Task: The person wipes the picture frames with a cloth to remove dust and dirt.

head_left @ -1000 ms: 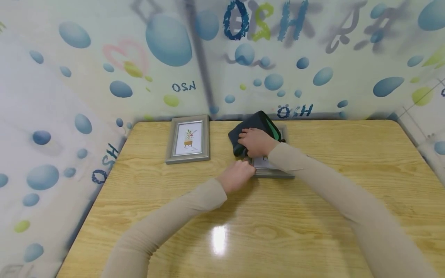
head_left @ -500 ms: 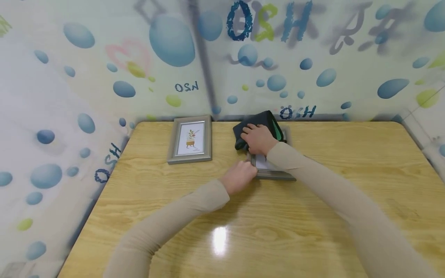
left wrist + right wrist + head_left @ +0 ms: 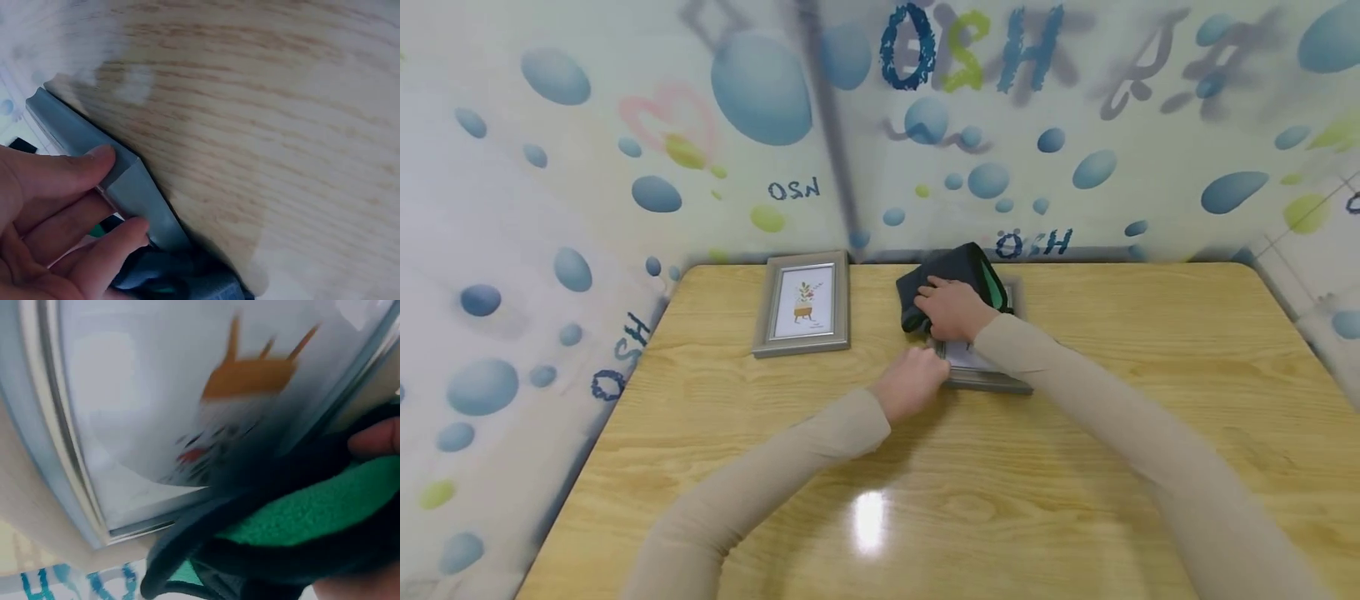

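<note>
In the head view my left hand [image 3: 913, 383] grips the near left corner of a grey picture frame [image 3: 988, 383]. The left wrist view shows my thumb on the edge of this picture frame [image 3: 134, 181], with the fingers curled beside it. My right hand [image 3: 955, 308] holds a folded dark blue cloth [image 3: 917, 292] over the frame's upper left part. The cloth's fuzzy green inner side [image 3: 312, 506] shows in the right wrist view, between thumb and fingers. A picture of an orange pot [image 3: 250, 378] lies behind the glass. Hand and cloth hide much of the frame.
A second grey picture frame [image 3: 762, 325] with a plant drawing lies to the left on the wooden table [image 3: 1000, 500]. Behind the table's far edge rises a wall [image 3: 865, 150] printed with blue and green drops. Another printed wall [image 3: 490, 317] runs along the left side.
My right hand and the cloth have shifted slightly over the frame, away from me and then a little back. My left hand keeps its grip on the corner.
</note>
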A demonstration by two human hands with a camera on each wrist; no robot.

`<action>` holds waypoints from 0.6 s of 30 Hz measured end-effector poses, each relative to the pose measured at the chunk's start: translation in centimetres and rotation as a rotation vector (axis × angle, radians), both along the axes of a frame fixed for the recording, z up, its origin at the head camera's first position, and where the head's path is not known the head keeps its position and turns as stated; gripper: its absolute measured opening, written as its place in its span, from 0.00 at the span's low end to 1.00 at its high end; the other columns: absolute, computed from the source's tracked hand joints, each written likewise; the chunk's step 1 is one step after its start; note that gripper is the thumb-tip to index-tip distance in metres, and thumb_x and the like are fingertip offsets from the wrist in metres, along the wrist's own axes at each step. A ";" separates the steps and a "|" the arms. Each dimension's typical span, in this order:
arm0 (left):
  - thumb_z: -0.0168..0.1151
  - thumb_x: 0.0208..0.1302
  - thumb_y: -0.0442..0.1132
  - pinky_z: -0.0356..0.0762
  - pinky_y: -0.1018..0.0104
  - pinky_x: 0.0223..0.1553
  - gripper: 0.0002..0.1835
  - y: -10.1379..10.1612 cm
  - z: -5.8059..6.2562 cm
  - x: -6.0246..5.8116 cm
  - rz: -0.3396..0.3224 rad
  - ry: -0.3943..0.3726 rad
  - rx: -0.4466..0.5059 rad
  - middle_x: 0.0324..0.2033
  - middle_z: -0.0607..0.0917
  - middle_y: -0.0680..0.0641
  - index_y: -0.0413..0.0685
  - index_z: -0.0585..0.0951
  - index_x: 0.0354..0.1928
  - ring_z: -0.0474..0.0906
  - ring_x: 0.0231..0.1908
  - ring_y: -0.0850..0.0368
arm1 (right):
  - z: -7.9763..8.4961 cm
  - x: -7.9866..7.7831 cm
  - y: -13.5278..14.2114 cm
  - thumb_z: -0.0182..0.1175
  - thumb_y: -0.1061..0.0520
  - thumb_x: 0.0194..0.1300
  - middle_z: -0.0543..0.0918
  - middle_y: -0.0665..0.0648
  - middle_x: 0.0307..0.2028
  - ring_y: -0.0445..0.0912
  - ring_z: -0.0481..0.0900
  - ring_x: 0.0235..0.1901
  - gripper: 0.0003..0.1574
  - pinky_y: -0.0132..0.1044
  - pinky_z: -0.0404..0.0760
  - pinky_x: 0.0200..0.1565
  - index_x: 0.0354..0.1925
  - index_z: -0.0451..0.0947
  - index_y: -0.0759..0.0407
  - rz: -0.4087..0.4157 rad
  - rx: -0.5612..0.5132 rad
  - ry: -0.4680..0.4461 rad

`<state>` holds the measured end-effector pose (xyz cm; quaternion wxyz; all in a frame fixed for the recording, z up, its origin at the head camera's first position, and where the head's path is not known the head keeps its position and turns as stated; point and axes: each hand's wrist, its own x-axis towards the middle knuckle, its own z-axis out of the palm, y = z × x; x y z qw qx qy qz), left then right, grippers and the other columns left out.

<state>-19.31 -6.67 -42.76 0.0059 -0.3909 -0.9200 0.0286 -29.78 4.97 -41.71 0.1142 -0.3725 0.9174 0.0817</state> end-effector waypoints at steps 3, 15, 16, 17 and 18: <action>0.62 0.61 0.29 0.76 0.68 0.22 0.10 0.1 -0.1 0.2 -0.011 0.011 0.013 0.19 0.79 0.50 0.47 0.81 0.23 0.76 0.21 0.59 | 0.2 1.7 0.2 0.56 0.54 0.70 0.68 0.61 0.66 0.58 0.56 0.69 0.28 0.53 0.64 0.63 0.65 0.70 0.60 0.061 -0.005 -0.023; 0.62 0.61 0.29 0.79 0.67 0.26 0.06 0.3 0.4 0.4 -0.002 0.024 -0.022 0.23 0.81 0.49 0.46 0.83 0.28 0.79 0.26 0.58 | -0.5 1.0 0.1 0.54 0.60 0.68 0.52 0.63 0.73 0.59 0.45 0.72 0.36 0.51 0.65 0.63 0.72 0.58 0.62 -0.144 -0.208 -0.161; 0.63 0.61 0.29 0.79 0.67 0.27 0.06 0.4 0.3 0.4 0.000 0.025 -0.028 0.23 0.82 0.49 0.46 0.84 0.29 0.79 0.27 0.58 | -0.6 0.6 0.2 0.53 0.62 0.68 0.50 0.64 0.73 0.60 0.45 0.72 0.37 0.51 0.63 0.64 0.72 0.57 0.63 -0.172 -0.241 -0.173; 0.63 0.61 0.29 0.79 0.66 0.28 0.06 0.5 0.3 0.4 0.002 0.023 -0.033 0.24 0.82 0.49 0.46 0.84 0.29 0.79 0.27 0.58 | -0.7 0.2 0.3 0.52 0.62 0.68 0.49 0.64 0.73 0.61 0.45 0.72 0.37 0.52 0.60 0.65 0.73 0.55 0.63 -0.194 -0.268 -0.184; 0.62 0.62 0.29 0.79 0.66 0.29 0.05 0.6 0.3 0.3 0.002 0.021 -0.036 0.25 0.82 0.49 0.45 0.84 0.30 0.80 0.28 0.58 | -0.9 -0.1 0.4 0.52 0.63 0.68 0.48 0.65 0.74 0.62 0.45 0.71 0.38 0.53 0.57 0.67 0.73 0.54 0.64 -0.207 -0.285 -0.189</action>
